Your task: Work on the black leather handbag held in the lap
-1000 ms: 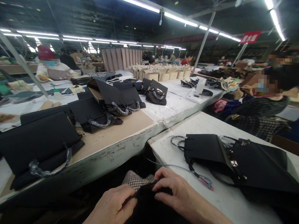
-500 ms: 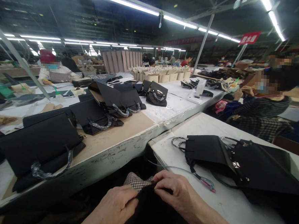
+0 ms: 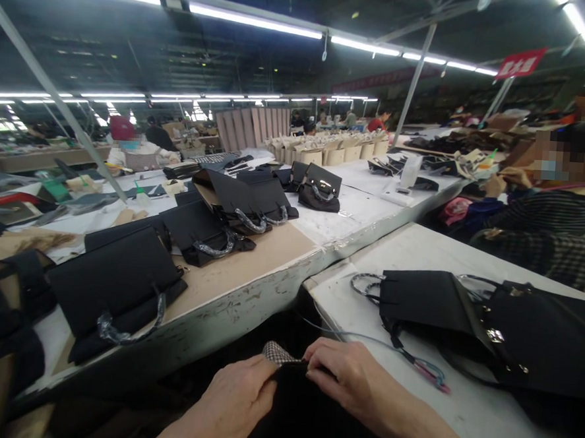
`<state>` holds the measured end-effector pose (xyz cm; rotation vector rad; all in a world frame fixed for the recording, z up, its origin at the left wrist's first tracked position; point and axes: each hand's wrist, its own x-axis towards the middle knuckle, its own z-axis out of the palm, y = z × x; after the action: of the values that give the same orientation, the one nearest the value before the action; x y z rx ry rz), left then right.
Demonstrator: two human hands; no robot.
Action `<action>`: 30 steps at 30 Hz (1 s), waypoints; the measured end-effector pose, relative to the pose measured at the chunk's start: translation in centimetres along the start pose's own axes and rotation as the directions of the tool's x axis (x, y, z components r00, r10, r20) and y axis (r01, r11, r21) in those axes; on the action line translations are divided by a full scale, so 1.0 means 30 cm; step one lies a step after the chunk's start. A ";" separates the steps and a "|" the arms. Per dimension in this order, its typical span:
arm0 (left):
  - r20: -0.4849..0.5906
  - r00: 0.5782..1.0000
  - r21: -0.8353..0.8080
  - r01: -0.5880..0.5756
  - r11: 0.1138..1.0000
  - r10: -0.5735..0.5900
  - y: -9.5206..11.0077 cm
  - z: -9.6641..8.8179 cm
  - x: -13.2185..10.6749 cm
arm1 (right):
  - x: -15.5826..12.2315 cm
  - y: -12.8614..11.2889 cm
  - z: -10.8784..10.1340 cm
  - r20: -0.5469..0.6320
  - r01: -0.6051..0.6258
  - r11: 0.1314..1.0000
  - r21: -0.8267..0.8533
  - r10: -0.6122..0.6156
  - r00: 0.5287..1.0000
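Note:
At the bottom centre, a dark piece of black material point(image 3: 305, 415) hangs between my hands; its full shape is lost in shadow. My left hand point(image 3: 242, 391) pinches its upper edge, thumb against curled fingers. Close by on the right, my right hand point(image 3: 345, 377) grips the same edge with bent fingers. Checkered cloth point(image 3: 279, 354) shows just behind the edge. On the white table to the right lie black handbags point(image 3: 416, 302) with plastic-wrapped handles, and a thin cord with a pink and blue end point(image 3: 432, 373) rests near my right forearm.
A long bench point(image 3: 248, 289) runs along the left, bearing several black handbags point(image 3: 120, 281). Cream bags point(image 3: 326, 148) stand in rows farther back. A co-worker in a striped top point(image 3: 555, 209) sits at the right; another in a red cap point(image 3: 123, 142) works at the far left.
The view has turned slightly left, so the benches and bags appear farther right. Both hands keep their hold on the black edge, and less of the checkered cloth shows.

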<state>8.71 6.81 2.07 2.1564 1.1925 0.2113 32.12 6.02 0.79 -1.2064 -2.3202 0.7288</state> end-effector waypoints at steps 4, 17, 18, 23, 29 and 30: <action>-0.039 0.999 -0.197 0.023 0.980 -0.031 0.002 -0.010 0.015 | 0.003 0.011 -0.001 -0.002 0.024 1.000 0.011 -0.024 1.000; -0.023 0.996 -0.103 -0.088 0.991 0.086 0.017 -0.013 0.067 | 0.013 0.030 -0.014 0.023 -0.073 0.997 0.027 0.073 0.997; -0.020 0.996 -0.112 -0.086 0.990 0.085 0.019 -0.012 0.067 | 0.012 0.025 -0.016 0.023 -0.094 0.995 0.036 0.093 0.995; -0.001 0.994 -0.135 -0.108 0.985 0.108 0.031 -0.013 0.067 | 0.003 0.003 -0.020 0.034 -0.170 0.984 0.056 0.169 0.985; 0.050 0.997 -0.122 -0.047 0.991 0.054 0.038 -0.024 0.060 | 0.010 -0.014 -0.006 0.025 -0.222 0.973 0.063 0.221 0.975; 0.053 0.998 -0.118 -0.033 0.992 0.039 0.039 -0.026 0.059 | 0.013 -0.015 -0.002 0.017 -0.229 0.971 0.069 0.229 0.973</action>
<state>10.20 8.15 3.09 2.0696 1.0837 0.2301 31.68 6.14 1.16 -1.4569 -2.1648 0.8878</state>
